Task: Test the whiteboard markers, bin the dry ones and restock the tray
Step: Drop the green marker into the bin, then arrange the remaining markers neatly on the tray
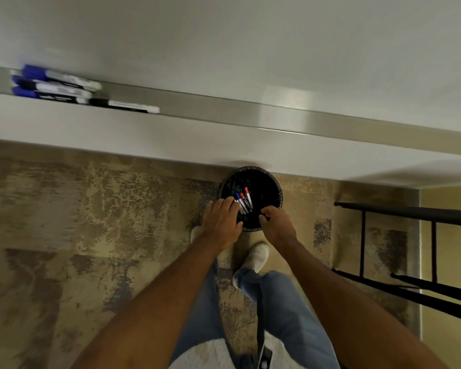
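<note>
Both bare forearms reached down past blue jeans and white shoes (258,255) toward the floor. Over the patterned beige rug (91,222), the left hand (222,222) held a bundle of capped markers with red, blue and black caps (243,202), fingers curled round them, above the round black mesh bin (276,189). The right hand (276,225) gripped the bin's near rim. Whether other markers already lay inside could not be told. Farther off, three blue-capped markers (51,83) and one black-capped marker (125,105) lay on the grey metal whiteboard tray (250,113). Judging by this, testing looked finished, binning underway and restocking at least partly done.
</note>
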Demonstrator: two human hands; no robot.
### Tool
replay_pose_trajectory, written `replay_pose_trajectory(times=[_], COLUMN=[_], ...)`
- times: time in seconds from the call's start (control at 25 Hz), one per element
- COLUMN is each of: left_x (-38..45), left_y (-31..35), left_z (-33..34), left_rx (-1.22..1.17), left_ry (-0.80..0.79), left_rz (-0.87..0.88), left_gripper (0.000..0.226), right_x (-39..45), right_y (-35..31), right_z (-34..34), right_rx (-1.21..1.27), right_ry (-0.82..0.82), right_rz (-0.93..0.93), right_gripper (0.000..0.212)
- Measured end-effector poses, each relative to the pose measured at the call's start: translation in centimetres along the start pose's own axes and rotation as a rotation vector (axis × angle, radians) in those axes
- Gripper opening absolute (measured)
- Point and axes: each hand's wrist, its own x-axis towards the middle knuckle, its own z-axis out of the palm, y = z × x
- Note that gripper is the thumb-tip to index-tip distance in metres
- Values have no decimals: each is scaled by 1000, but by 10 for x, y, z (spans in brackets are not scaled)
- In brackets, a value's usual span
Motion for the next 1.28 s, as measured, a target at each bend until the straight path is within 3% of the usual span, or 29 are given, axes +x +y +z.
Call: replay_pose_trajectory(times=[0.32, 0.64, 0.96, 1.28], left_x=[-69, -110, -100, -45], left_y=[-23, -87, -179, -250], left_z=[-77, -142, -206, -256], left_rx=[-86, -196, -210, -189], left_ry=[91, 374, 616, 725], left_rz=[-94, -214, -332, -392], left_gripper=[62, 61, 54, 73], right_x=[-72, -86, -58, -12], right_y=[-86, -220, -342, -425], right_z=[-39, -56, -61, -36], right_rx=[15, 39, 66, -162], right_ry=[31, 92, 180, 341], right_rz=[-183, -444, -646, -887], right_gripper=[28, 27, 36, 44])
